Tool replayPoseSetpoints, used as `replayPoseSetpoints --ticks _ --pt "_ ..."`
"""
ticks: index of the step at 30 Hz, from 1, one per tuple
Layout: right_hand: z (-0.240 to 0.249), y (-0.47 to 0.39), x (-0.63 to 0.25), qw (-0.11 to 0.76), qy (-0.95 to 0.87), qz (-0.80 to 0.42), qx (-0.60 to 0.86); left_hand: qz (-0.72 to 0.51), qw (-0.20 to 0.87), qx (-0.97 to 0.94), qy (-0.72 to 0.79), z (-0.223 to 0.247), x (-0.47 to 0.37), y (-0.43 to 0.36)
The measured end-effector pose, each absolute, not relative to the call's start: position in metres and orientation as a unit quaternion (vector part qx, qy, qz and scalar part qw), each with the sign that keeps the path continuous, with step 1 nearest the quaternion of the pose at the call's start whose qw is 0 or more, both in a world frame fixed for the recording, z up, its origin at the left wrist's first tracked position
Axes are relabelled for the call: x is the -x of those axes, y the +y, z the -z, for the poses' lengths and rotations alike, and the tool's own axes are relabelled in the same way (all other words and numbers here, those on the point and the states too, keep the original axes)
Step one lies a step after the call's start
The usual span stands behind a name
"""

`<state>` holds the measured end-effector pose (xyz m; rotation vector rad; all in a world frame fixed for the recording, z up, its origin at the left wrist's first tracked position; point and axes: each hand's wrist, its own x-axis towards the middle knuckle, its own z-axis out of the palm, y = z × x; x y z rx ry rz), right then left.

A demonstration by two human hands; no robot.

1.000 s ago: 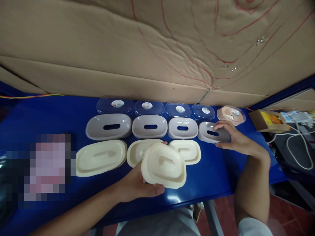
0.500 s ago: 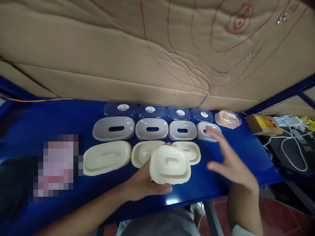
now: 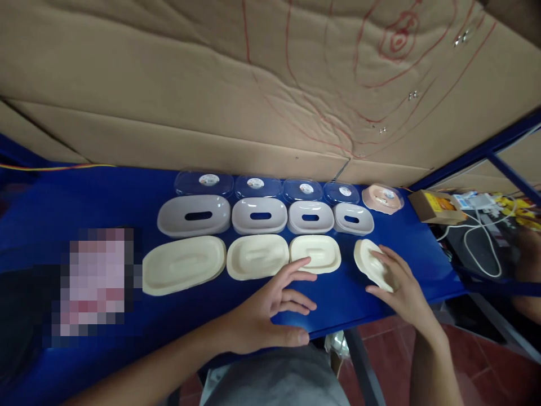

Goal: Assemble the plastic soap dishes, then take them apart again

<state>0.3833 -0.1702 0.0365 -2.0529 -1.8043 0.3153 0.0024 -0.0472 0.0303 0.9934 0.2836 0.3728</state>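
My right hand (image 3: 401, 285) grips a cream oval plastic tray (image 3: 367, 259), tilted, at the right end of the front row. Fingers are on its far rim and the thumb on the near side. My left hand (image 3: 281, 307) holds nothing, fingers spread; its fingertips overlap the near edge of another cream tray (image 3: 316, 248). Two more cream trays, a middle one (image 3: 257, 254) and a longer one (image 3: 183, 265), lie to the left. Behind them stand several white oval trays with a slot, such as this one (image 3: 260, 225).
Clear lids with round labels (image 3: 256, 189) line the back of the blue table (image 3: 262, 299), beside a pink dish (image 3: 382, 198). A cardboard box (image 3: 431, 210) and white cables (image 3: 482, 248) lie right. A blurred arm (image 3: 528, 254) shows at the right edge.
The cream tray has passed from my left hand to my right and moved right, toward the table. My left hand has opened, and the trays behind it now show fully.
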Motion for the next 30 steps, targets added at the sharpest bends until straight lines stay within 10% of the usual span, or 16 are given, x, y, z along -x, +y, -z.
replayPoseSetpoints --ticks 10,30 --pt "-0.013 -0.150 -0.401 0.121 -0.703 -0.119 0.691 -0.182 0.831 -0.490 0.193 -0.026 -0.006 -0.033" --pt "-0.038 -0.056 -0.501 0.283 -0.625 0.019 0.727 -0.190 0.824 -0.499 0.191 -0.023 0.000 -0.022"
